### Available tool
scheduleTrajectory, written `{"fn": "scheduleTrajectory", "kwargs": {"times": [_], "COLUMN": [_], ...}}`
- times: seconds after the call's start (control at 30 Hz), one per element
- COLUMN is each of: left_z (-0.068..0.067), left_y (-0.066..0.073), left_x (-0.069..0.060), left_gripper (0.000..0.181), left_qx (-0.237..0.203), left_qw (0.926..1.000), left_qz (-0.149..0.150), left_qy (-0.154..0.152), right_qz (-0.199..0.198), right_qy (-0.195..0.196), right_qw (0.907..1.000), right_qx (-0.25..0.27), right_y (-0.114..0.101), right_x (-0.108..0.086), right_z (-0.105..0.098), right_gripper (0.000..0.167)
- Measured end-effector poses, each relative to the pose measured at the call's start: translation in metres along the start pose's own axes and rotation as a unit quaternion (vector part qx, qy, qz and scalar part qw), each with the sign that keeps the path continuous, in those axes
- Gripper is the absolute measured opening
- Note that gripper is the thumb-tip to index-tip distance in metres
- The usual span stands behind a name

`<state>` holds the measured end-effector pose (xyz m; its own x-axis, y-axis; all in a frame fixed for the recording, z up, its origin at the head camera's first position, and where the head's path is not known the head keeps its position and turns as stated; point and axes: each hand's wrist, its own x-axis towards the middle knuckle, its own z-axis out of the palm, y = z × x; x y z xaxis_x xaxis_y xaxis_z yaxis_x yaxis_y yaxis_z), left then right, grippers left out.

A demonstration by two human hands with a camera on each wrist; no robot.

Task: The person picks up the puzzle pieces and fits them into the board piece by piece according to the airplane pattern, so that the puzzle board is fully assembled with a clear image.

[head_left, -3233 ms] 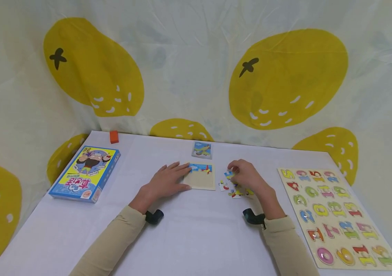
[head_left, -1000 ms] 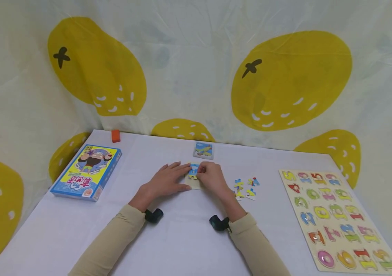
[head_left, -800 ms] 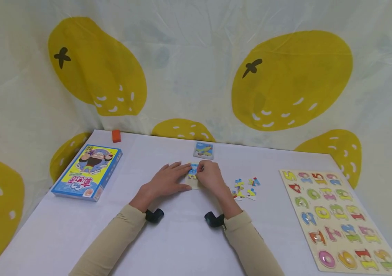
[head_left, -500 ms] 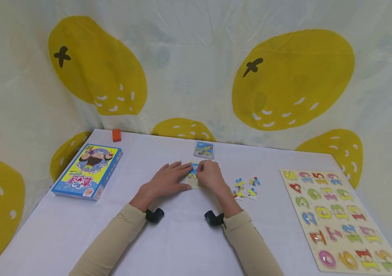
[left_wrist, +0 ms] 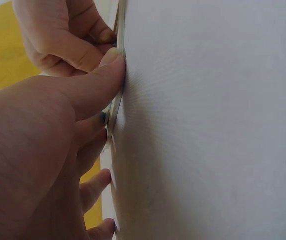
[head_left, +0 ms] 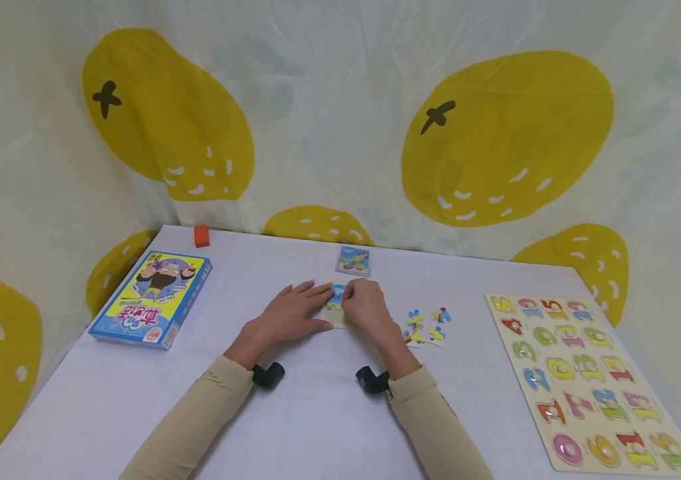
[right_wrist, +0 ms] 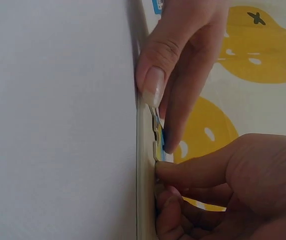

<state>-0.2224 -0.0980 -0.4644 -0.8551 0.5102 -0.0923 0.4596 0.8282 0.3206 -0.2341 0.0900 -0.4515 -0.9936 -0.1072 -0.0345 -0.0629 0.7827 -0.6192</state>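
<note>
A small wooden jigsaw tray (head_left: 334,319) lies on the white table, bare wood showing along its near side. Blue-and-yellow puzzle pieces (head_left: 336,297) fill the visible upper left of it. My left hand (head_left: 292,313) rests at the tray's left edge, fingers extended and spread, thumb by the near corner. My right hand (head_left: 367,308) is over the tray's right part, thumb and fingertips pinching a puzzle piece down at its surface; the fingers mostly hide that piece. In the right wrist view, the right thumb (right_wrist: 192,170) meets the tray just beside the laid pieces (right_wrist: 158,142).
Several loose puzzle pieces (head_left: 416,321) lie right of the tray. A small airplane picture (head_left: 354,261) sits behind it. A wooden number board (head_left: 580,373) is at the right, a boxed game (head_left: 151,300) at the left, and an orange block (head_left: 201,236) at the back left.
My right hand has moved left from the loose pieces onto the tray with a puzzle piece. Over the last half second it has barely moved. The left hand has stayed at the tray's edge.
</note>
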Motion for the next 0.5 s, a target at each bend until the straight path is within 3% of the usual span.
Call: {"fn": "scheduleTrajectory", "kwargs": {"times": [0.5], "left_z": [-0.0030], "left_y": [0.0017], "left_x": [-0.0016], "left_gripper": [0.073], "left_qx": [-0.010], "left_qw": [0.9999], "left_qz": [0.007], "left_qy": [-0.002], "right_qz": [0.005], "right_qy": [-0.021], "right_qw": [0.9997], "right_qx": [0.011], "right_y": [0.0033], "right_x": [0.0020], "right_z": [-0.0027], "right_gripper": [0.008]}}
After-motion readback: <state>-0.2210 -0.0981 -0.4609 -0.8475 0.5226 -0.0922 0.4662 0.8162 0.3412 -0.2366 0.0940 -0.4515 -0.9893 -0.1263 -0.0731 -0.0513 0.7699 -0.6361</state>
